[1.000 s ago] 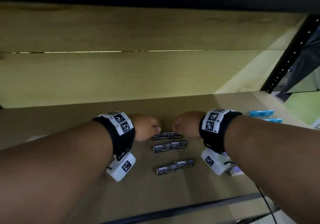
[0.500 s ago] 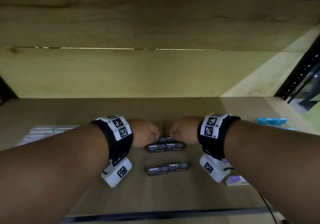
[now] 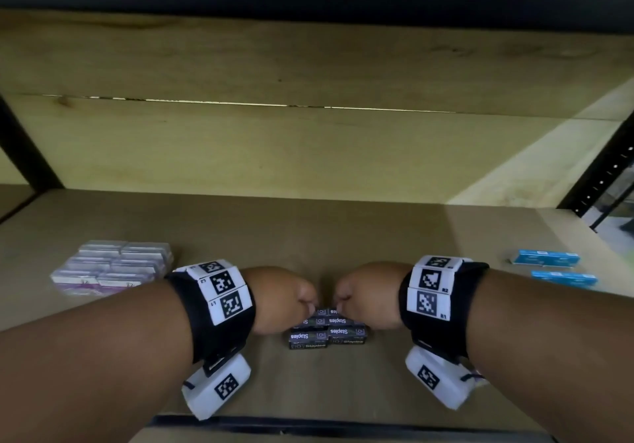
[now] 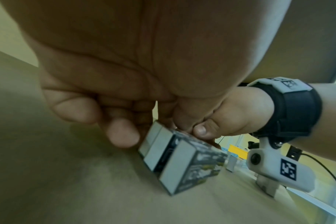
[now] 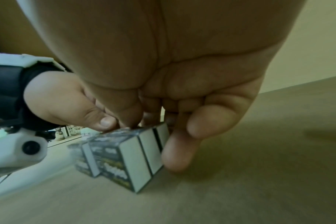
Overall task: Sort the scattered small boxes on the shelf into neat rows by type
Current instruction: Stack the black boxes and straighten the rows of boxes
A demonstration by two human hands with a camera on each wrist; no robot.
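Several black staples boxes [image 3: 327, 331] sit packed together in short rows of two at the middle of the shelf [image 3: 343, 236]. My left hand [image 3: 306, 305] and right hand [image 3: 340, 305] meet over the back row, fingers curled behind it and thumbs on top. In the left wrist view my fingers [image 4: 123, 134] hook behind the end of the staples boxes [image 4: 182, 163], with the right hand [image 4: 230, 115] opposite. In the right wrist view my fingers [image 5: 177, 151] wrap the far end of the staples boxes [image 5: 125, 159], thumb pressing their top.
A block of white and purple boxes [image 3: 113, 267] lies at the left of the shelf. Two blue boxes [image 3: 545, 259] lie at the right. A black front rail [image 3: 343, 425] edges the shelf, and a black upright [image 3: 603, 182] stands at the right.
Both hands have dragged the back row of staples boxes toward me. The three spaced rows are now pressed together into one block.
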